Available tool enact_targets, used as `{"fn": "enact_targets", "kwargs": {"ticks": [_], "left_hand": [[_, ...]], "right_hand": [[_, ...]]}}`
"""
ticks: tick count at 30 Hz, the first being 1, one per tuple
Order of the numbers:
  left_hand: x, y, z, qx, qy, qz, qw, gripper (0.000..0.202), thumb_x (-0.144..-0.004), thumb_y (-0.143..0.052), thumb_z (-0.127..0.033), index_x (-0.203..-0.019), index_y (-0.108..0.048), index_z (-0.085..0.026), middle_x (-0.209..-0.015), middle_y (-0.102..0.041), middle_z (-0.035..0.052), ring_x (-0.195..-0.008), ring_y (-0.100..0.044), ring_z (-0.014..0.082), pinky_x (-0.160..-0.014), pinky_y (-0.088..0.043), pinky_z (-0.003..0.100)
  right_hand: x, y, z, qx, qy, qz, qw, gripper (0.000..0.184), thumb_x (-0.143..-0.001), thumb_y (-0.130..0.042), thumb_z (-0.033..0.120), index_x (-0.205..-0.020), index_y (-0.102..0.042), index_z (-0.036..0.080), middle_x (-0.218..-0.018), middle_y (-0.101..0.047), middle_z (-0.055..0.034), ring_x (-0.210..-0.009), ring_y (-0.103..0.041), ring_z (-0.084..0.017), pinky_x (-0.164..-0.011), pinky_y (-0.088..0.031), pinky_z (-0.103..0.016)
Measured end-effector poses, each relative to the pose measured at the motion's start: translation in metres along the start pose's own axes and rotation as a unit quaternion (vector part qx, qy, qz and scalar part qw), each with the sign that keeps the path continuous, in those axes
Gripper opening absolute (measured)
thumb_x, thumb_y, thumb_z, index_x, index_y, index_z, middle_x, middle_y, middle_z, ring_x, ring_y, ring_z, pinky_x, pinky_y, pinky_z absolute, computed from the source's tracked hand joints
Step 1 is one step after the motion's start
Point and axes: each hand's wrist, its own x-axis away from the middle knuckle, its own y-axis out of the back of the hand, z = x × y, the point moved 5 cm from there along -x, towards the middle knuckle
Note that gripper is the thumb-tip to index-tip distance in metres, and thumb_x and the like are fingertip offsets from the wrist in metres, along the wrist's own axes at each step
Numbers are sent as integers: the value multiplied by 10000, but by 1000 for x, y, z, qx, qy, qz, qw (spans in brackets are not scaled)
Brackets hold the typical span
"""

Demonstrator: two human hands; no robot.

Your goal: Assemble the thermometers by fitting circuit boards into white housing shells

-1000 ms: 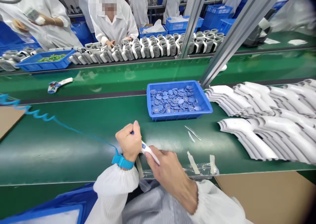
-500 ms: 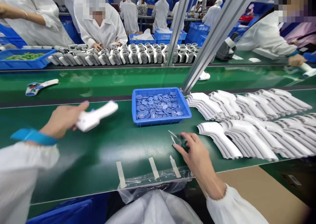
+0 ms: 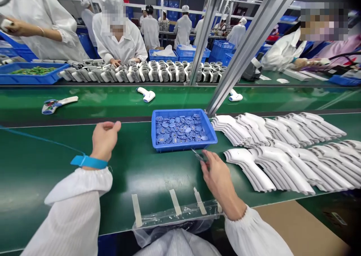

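Note:
My left hand (image 3: 105,140) hangs empty over the green conveyor belt (image 3: 70,188), its fingers loosely curled, and a blue wrist strap (image 3: 88,162) circles the wrist. My right hand (image 3: 218,180) pinches small metal tweezers (image 3: 199,155) just in front of the blue plastic tray (image 3: 180,147). The tweezer tips reach toward the tray's front wall. Many round blue parts (image 3: 180,130) lie inside the tray. To its right stand stacked white thermometer housings (image 3: 248,165). A white thermometer housing (image 3: 146,95) lies on the far belt.
Strips of tape hold a clear plastic bag (image 3: 175,214) at the belt's near edge. Aluminium posts (image 3: 251,49) rise behind the tray. Co-workers in white sit across the far belt, with rows of grey-and-white devices (image 3: 141,73) and blue crates.
My left hand no longer holds the white housing, and a housing now lies on the far belt. My right hand has taken up the tweezers. The view has tilted slightly.

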Motion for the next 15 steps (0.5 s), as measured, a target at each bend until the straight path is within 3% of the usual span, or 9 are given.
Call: {"fn": "enact_targets", "kwargs": {"ticks": [4,8,15], "left_hand": [[22,-5,27,-96,-10,-7,995,302,-775,-679,-346,-972,-589,-136,-1000,-640,146,-1001,-618,325,-903,-504,512],[43,-19,25,-176,-97,-7,980,214,-861,-559,-316,-995,-596,-154,-1195,-579,175,-1198,-490,380,-998,-414,539],[56,-27,16,-223,-176,4,959,288,-939,-469,-314,-1114,-609,-133,-1285,-586,170,-1190,-517,356,-948,-462,484]], "right_hand": [[10,21,6,19,52,-71,996,290,-964,-455,273,-1159,-632,150,-1196,-652,-151,-1046,-643,-271,-877,-528,-429],[20,30,18,-18,78,-121,989,210,-972,-505,278,-1064,-670,186,-1115,-694,-101,-986,-669,-235,-875,-534,-397],[43,-4,55,-106,104,-39,988,179,-974,-519,239,-1033,-688,232,-1099,-714,-58,-976,-678,-217,-824,-558,-388]]}}
